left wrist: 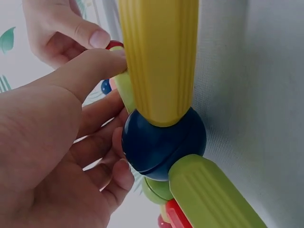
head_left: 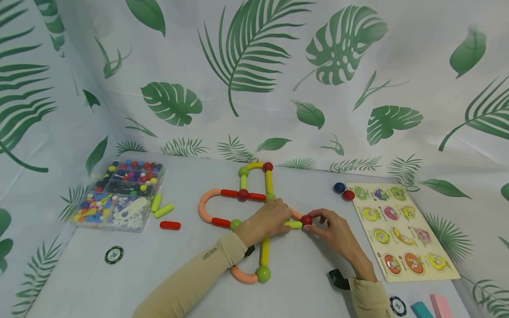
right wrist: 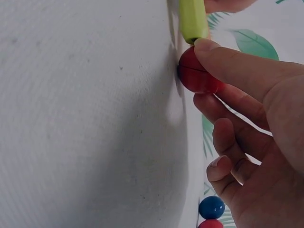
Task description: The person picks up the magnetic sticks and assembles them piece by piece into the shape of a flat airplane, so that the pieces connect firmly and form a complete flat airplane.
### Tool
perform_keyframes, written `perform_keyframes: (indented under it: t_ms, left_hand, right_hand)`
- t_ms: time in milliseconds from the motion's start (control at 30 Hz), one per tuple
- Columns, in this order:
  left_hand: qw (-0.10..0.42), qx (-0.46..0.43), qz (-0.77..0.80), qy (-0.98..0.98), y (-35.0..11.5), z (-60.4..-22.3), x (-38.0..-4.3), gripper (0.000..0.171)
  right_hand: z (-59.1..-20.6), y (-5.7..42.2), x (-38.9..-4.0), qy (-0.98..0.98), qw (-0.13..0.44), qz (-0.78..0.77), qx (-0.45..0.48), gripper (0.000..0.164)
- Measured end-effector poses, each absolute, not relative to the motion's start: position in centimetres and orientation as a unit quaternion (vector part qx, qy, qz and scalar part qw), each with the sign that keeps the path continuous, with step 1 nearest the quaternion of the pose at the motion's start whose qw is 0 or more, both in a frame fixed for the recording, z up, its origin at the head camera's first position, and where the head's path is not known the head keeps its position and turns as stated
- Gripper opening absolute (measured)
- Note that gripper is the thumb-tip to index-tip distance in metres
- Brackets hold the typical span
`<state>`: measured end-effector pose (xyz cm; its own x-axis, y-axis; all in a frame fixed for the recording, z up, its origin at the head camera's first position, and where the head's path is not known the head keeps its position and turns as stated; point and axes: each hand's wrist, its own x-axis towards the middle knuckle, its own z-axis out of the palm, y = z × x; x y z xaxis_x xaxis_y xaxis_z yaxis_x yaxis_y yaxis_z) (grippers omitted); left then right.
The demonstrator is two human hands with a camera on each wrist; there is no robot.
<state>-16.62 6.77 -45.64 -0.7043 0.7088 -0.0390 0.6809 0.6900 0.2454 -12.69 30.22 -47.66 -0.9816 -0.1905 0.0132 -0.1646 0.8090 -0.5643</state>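
Observation:
My left hand (head_left: 272,217) pinches a light-green rod (head_left: 293,225), with the thumb lying along it in the left wrist view. At the rod's right end is a red ball (head_left: 306,220), gripped between thumb and fingers of my right hand (head_left: 334,232). The rod's end meets the ball in the right wrist view. Near my left palm, a dark blue ball (left wrist: 161,142) touches a yellow rod (left wrist: 159,61) and another light-green rod (left wrist: 209,194). These belong to a flat figure of rods, curved orange pieces (head_left: 204,206) and balls; my left hand covers its centre.
Loose green rods (head_left: 163,211) and a red rod (head_left: 170,225) lie left, near a divided bead box (head_left: 119,192). Right are a blue ball (head_left: 339,188), another red ball (head_left: 348,195) and a fruit puzzle board (head_left: 379,224). Poker chips and blocks (head_left: 440,305) lie near the front.

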Motion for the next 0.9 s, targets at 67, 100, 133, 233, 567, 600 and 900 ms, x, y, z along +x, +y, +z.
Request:
perform_keyframes:
  t_ms: [67, 100, 133, 233, 567, 600, 900]
  left_hand:
    - [0.057, 0.374, 0.111, 0.919, 6.7, -45.6, -16.7, 0.021]
    - [0.054, 0.372, 0.113, 0.920, 6.7, -45.6, -16.7, 0.020]
    - [0.052, 0.371, 0.115, 0.920, 6.6, -45.6, -16.7, 0.021]
    - [0.050, 0.369, 0.119, 0.920, 6.5, -45.6, -16.7, 0.021]
    - [0.052, 0.369, 0.124, 0.920, 6.3, -45.6, -16.5, 0.024]
    - [0.055, 0.368, 0.128, 0.919, 6.3, -45.6, -16.5, 0.025]
    - [0.057, 0.337, 0.210, 0.916, 2.6, -44.8, -16.6, 0.032]
  right_hand:
    - [-47.6, 30.2, -12.7, 0.951, 0.018, -0.295, -0.095, 0.044]
    - [-47.6, 30.2, -12.7, 0.950, 0.018, -0.295, -0.096, 0.044]
    - [-47.6, 30.2, -12.7, 0.950, 0.018, -0.295, -0.097, 0.044]
    - [-47.6, 30.2, -12.7, 0.951, 0.017, -0.294, -0.097, 0.045]
    - [-47.8, 30.0, -12.6, 0.951, 0.017, -0.294, -0.093, 0.044]
    - [-47.8, 30.0, -12.6, 0.951, 0.017, -0.294, -0.093, 0.044]
    - [-47.6, 29.9, -12.6, 0.954, 0.022, -0.287, -0.084, 0.043]
